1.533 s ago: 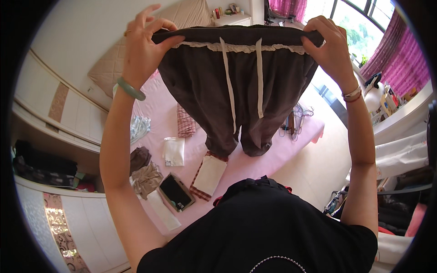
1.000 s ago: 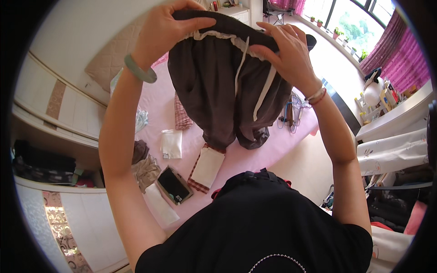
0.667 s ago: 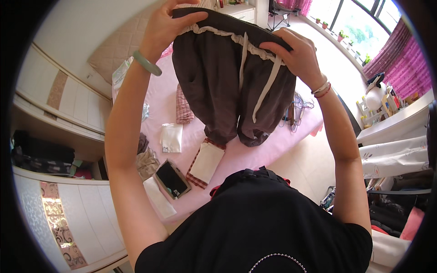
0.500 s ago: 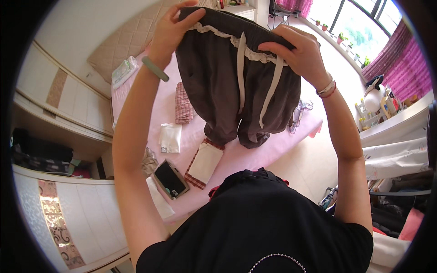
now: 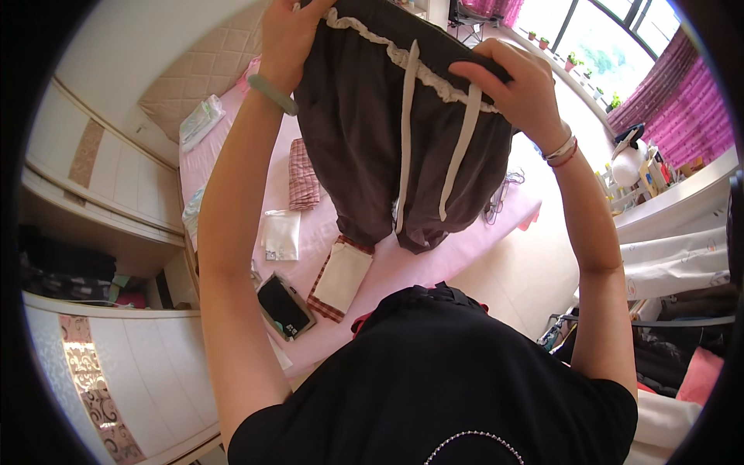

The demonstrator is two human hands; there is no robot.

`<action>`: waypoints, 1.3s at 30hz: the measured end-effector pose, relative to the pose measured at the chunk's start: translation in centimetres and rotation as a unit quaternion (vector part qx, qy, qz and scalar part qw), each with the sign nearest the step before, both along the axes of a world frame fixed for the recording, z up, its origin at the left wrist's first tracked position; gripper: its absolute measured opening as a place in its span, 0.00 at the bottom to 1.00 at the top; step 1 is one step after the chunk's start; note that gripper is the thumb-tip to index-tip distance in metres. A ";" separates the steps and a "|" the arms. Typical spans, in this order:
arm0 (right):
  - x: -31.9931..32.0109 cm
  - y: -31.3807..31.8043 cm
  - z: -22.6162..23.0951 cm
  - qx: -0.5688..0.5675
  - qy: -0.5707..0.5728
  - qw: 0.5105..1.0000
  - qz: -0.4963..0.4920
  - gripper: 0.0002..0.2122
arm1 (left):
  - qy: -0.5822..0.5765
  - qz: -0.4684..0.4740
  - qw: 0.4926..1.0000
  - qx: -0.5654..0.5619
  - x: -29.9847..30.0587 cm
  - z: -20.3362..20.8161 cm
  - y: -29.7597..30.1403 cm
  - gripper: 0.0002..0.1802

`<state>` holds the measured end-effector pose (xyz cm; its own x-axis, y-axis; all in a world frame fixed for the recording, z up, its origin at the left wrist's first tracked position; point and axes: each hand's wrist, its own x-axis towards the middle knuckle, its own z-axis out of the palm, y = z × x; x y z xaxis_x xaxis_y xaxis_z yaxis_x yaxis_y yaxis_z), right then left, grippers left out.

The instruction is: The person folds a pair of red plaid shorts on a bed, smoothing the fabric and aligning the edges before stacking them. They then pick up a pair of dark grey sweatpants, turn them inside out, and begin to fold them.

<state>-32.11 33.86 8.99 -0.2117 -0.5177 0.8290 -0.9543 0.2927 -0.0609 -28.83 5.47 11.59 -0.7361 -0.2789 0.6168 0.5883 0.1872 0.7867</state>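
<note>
A pair of dark brown pants (image 5: 356, 132) hangs in front of me, held up by its elastic waistband. White ruffled trim runs below the band, and two white drawstrings dangle down the front. My left hand (image 5: 291, 39) grips the waistband's left end, its fingertips partly cut off by the top edge. At the right end my right hand (image 5: 523, 89) is closed on the band, thumb on the near side. The gathered leg ends hang over the bed (image 5: 411, 271), close to a red-checked folded item with a pale panel (image 5: 341, 280).
On the pink bed lie a checked folded cloth (image 5: 304, 174), a white packet (image 5: 281, 235) and a black flat package (image 5: 284, 307). An open-shelved cabinet (image 5: 124, 372) stands left. At right are a cluttered desk (image 5: 674, 194) and a window (image 5: 601, 46) with potted plants.
My left hand has risen, lifting the waistband's left end toward the top edge, so the band tilts more. My right hand has shifted slightly right and still grips it.
</note>
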 end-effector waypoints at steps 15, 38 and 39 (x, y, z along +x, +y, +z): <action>2.8 -5.8 6.6 -0.099 0.295 0.918 0.245 0.20 | -0.079 -0.248 0.965 0.040 -1.9 -0.5 7.3 0.24; 4.3 -6.1 6.5 -0.138 0.318 0.928 0.134 0.26 | -0.118 -0.359 0.924 0.063 2.5 0.6 11.4 0.26; 4.7 -6.1 6.6 -0.134 0.302 0.936 0.118 0.27 | -0.113 -0.357 0.925 0.063 2.4 0.7 11.5 0.27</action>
